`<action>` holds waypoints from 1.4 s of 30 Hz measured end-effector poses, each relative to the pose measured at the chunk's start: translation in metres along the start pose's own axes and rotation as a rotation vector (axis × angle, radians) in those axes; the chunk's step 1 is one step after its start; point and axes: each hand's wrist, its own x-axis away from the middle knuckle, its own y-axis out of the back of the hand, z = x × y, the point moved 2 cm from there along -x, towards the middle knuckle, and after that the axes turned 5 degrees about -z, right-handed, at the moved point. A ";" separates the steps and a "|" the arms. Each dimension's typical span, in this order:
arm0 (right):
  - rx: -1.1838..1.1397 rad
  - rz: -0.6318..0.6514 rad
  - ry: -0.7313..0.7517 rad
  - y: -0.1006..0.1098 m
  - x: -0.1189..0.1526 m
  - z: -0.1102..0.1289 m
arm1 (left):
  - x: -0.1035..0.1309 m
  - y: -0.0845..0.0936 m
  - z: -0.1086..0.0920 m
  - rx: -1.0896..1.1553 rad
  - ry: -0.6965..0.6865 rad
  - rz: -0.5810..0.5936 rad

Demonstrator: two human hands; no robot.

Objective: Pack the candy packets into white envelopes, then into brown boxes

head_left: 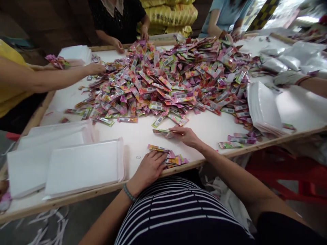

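Small colourful stick packets (158,92), pink, green and yellow, lie in a big loose heap on the white tabletop (138,136). Just in front of the heap, my right hand (187,136) pinches a few packets (162,132) between thumb and fingers, a little above the table. My left hand (150,166), with a beaded bracelet on its wrist, is palm down by the near wooden edge. Its fingers close over a small bunch of packets (175,160); how many are under the palm is hidden. One packet (158,148) sticks out past its fingertips.
White padded envelopes (84,163) are stacked at near left, more (264,107) at right. Loose packets (230,145) lie near the right edge. Other people's hands (97,69) reach into the heap from the left and far sides; a gloved hand (287,78) is at right.
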 end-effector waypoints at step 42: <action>0.636 0.132 0.232 0.029 0.048 -0.003 | -0.080 0.035 0.041 -0.181 0.090 0.145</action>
